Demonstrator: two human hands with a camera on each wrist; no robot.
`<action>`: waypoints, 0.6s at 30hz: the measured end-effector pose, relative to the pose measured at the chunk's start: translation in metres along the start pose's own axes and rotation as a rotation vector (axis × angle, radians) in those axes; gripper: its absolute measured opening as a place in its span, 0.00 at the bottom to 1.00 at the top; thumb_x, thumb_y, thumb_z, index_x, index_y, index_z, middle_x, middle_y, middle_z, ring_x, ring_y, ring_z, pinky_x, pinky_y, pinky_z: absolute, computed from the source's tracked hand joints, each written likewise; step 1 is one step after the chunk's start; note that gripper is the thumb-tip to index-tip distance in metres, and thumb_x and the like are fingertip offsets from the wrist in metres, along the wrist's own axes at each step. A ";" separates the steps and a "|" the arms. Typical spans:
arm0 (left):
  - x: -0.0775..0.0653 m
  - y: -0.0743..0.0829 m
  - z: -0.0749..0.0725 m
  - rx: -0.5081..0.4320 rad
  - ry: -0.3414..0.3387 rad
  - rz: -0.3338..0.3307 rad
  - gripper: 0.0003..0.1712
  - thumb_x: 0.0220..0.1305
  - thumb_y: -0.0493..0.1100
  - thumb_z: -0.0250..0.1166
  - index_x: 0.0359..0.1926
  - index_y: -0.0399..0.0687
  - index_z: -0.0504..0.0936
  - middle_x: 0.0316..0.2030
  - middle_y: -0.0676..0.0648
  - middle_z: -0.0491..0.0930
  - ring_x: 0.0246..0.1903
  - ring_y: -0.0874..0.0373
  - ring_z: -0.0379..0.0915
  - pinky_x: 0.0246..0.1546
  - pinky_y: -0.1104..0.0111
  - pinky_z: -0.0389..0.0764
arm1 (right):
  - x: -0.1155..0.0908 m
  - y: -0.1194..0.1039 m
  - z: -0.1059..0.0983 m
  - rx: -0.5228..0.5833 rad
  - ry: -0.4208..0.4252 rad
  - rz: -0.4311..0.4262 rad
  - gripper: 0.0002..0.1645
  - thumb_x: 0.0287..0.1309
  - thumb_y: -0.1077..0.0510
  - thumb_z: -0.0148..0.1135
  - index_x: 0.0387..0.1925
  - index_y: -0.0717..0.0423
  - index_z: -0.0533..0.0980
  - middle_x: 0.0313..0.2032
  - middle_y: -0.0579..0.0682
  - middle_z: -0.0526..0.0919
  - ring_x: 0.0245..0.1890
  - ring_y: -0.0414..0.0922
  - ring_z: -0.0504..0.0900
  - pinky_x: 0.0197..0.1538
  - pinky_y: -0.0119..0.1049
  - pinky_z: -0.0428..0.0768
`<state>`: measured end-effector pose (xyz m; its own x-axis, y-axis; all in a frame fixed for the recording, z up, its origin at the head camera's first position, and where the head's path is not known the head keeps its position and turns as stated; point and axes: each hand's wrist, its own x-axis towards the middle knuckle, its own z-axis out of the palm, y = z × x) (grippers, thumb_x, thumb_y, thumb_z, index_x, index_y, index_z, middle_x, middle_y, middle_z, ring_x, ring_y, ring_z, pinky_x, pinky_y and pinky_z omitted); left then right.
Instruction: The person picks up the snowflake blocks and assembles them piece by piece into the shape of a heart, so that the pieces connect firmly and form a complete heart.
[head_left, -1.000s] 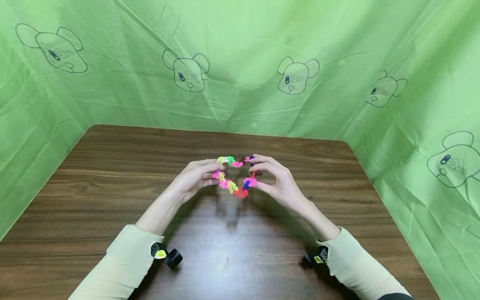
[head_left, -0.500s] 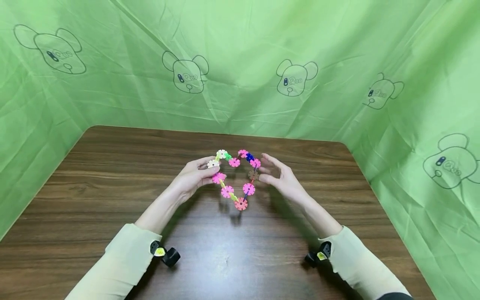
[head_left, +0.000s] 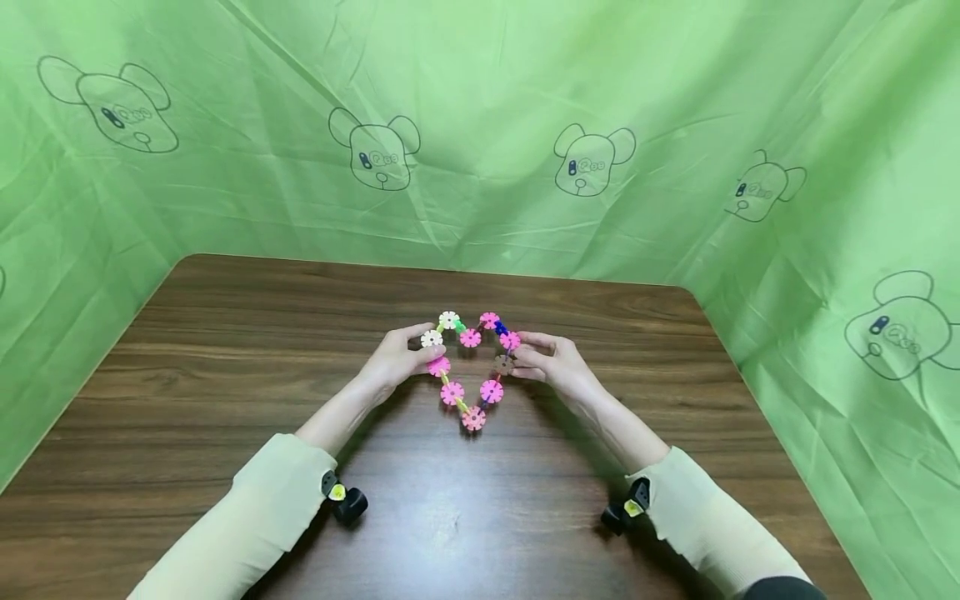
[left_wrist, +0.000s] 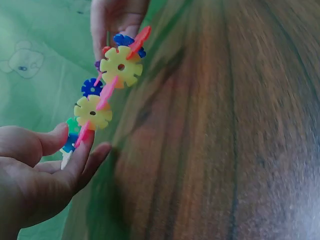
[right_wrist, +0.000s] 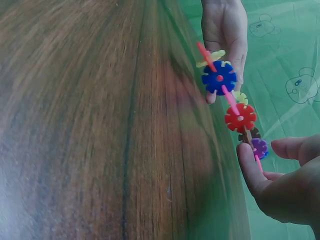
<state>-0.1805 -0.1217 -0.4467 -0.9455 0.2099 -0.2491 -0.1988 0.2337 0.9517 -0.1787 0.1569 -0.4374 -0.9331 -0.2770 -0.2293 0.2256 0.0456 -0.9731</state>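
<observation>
A heart-shaped ring of interlocking flower discs (head_left: 452, 392) faces me in the head view, its point toward me. Pink, white and brown discs alternate with edge-on yellow, green, blue and red ones. My left hand (head_left: 392, 360) pinches its left side between thumb and fingers, at a white and a pink disc. On the opposite side, my right hand (head_left: 561, 365) grips it near the brown disc (head_left: 503, 364). In the left wrist view, yellow discs (left_wrist: 130, 75) show along one side, close over the table. Red and blue discs (right_wrist: 219, 79) line the other side in the right wrist view.
The brown wooden table (head_left: 450, 508) spreads beneath both hands. Green cloth (head_left: 480, 208) printed with mouse-like faces hangs behind it and along its sides. Each wrist carries a small black camera (head_left: 350, 506) that sticks out inward above the tabletop.
The heart has tipped from nearly edge-on to facing me, then come down toward the table. My right hand loosened its hold half a second ago and now grips the right side again.
</observation>
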 end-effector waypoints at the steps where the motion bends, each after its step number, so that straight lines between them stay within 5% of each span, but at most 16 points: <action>1: 0.001 -0.001 0.000 0.060 0.017 0.002 0.39 0.71 0.41 0.66 0.77 0.40 0.61 0.78 0.31 0.56 0.60 0.45 0.80 0.71 0.56 0.71 | 0.001 0.001 -0.001 -0.003 -0.007 0.007 0.34 0.72 0.68 0.55 0.74 0.75 0.58 0.67 0.72 0.70 0.43 0.37 0.86 0.55 0.35 0.86; 5: 0.003 -0.002 0.001 0.249 0.075 0.019 0.38 0.69 0.46 0.69 0.76 0.43 0.66 0.73 0.34 0.68 0.72 0.38 0.66 0.76 0.46 0.61 | 0.004 0.004 -0.004 -0.003 -0.017 0.039 0.35 0.73 0.68 0.54 0.75 0.75 0.56 0.72 0.72 0.64 0.45 0.39 0.85 0.56 0.35 0.85; 9: 0.004 -0.005 0.002 0.347 0.117 0.032 0.35 0.66 0.48 0.71 0.71 0.46 0.73 0.59 0.35 0.81 0.63 0.41 0.74 0.69 0.46 0.69 | 0.005 0.008 -0.006 -0.002 -0.023 0.060 0.34 0.73 0.68 0.54 0.74 0.75 0.56 0.72 0.72 0.64 0.49 0.41 0.86 0.57 0.37 0.85; 15: 0.007 -0.009 0.004 0.460 0.115 0.071 0.35 0.67 0.50 0.70 0.71 0.45 0.74 0.68 0.31 0.72 0.69 0.37 0.67 0.73 0.44 0.65 | 0.007 0.014 -0.007 -0.081 -0.021 0.084 0.34 0.71 0.69 0.56 0.74 0.73 0.59 0.70 0.74 0.68 0.44 0.43 0.88 0.56 0.40 0.86; 18: 0.006 -0.009 0.004 0.491 0.105 0.118 0.40 0.67 0.50 0.70 0.74 0.42 0.68 0.67 0.32 0.70 0.62 0.38 0.70 0.69 0.45 0.69 | 0.007 0.015 -0.009 -0.302 0.019 0.013 0.35 0.69 0.64 0.61 0.74 0.69 0.63 0.66 0.70 0.75 0.42 0.47 0.90 0.52 0.43 0.87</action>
<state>-0.1837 -0.1184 -0.4572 -0.9800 0.1709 -0.1021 0.0311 0.6381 0.7694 -0.1848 0.1641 -0.4541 -0.9364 -0.2567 -0.2393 0.1468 0.3329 -0.9315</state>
